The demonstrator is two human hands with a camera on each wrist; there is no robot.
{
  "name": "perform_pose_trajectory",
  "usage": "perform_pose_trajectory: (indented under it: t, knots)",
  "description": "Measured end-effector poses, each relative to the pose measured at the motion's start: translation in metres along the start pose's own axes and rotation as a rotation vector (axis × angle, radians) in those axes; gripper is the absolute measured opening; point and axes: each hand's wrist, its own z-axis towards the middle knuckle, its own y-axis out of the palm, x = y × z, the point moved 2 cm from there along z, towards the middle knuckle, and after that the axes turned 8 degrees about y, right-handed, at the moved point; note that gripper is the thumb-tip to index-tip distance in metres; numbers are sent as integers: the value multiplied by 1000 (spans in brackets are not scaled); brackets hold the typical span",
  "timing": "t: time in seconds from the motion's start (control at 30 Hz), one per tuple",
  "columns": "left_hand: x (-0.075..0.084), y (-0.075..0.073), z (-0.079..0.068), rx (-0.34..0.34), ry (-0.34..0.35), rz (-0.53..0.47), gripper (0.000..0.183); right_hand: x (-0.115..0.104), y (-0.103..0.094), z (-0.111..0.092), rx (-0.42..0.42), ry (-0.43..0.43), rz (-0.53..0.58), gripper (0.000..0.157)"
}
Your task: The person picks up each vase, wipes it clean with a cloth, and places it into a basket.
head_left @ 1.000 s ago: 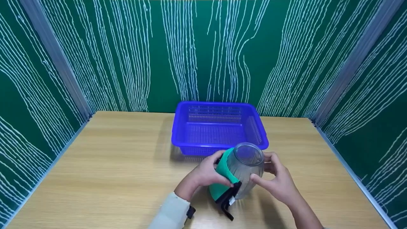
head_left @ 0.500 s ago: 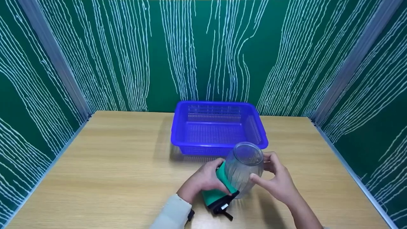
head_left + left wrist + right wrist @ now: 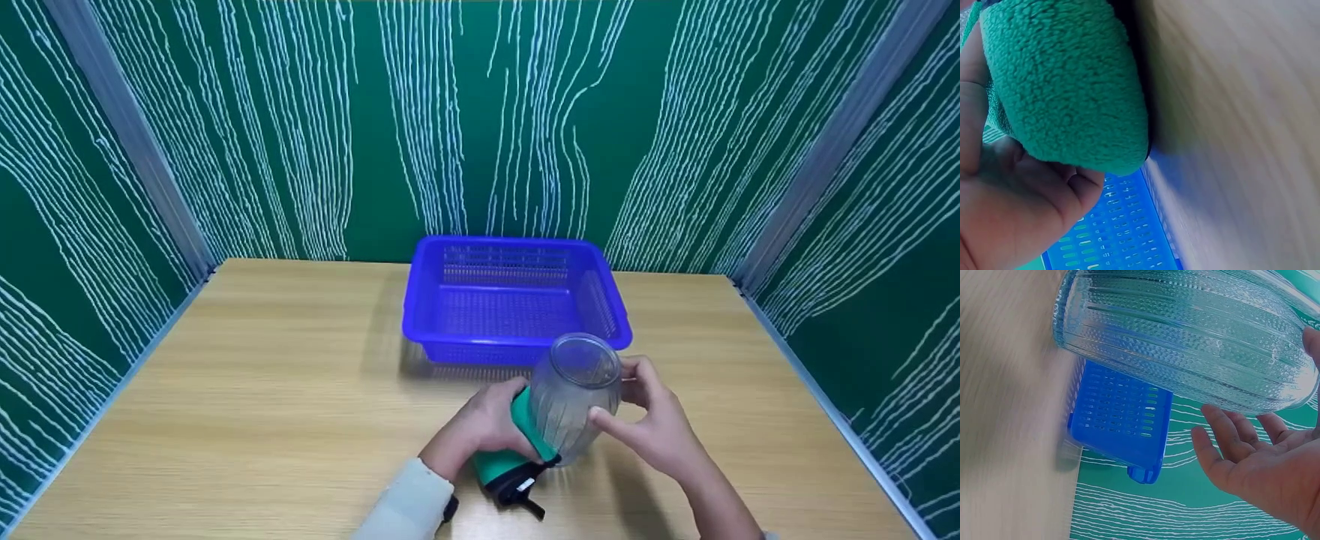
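A clear ribbed glass vase [image 3: 574, 409] stands close to upright, a little tilted, in front of the basket. My right hand [image 3: 656, 427] holds it from the right, thumb on the near side and fingers behind; the right wrist view shows the fingers curled under the vase [image 3: 1185, 337]. On its left side, my left hand [image 3: 487, 420] grips a fuzzy green cloth [image 3: 499, 463] with black edging, a white tag and a dangling black strip. The cloth lies against the glass. In the left wrist view the bunched cloth [image 3: 1067, 84] hides most of the fingers.
A blue plastic basket [image 3: 517, 341] with slotted walls stands just behind the vase, near the back of the wooden table [image 3: 285, 375]. Green panels with white wavy lines [image 3: 375, 150] enclose the back and both sides.
My left hand has slid the cloth down and left along the vase, baring more of the glass, then shifted only slightly. My right hand and the vase have stayed nearly still.
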Motion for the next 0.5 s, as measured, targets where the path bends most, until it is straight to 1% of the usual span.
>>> perform_pose_trajectory:
  t: [0.2, 0.4, 0.5]
  knots:
    - [-6, -1, 0, -11, 12, -36, 82, 20, 3, 6, 2, -6, -15, 60]
    - [-6, -5, -1, -10, -7, -53, 85, 19, 1, 5, 1, 7, -12, 65]
    - [-5, -8, -1, 4, -4, -62, 87, 19, 1, 5, -3, 14, -13, 66]
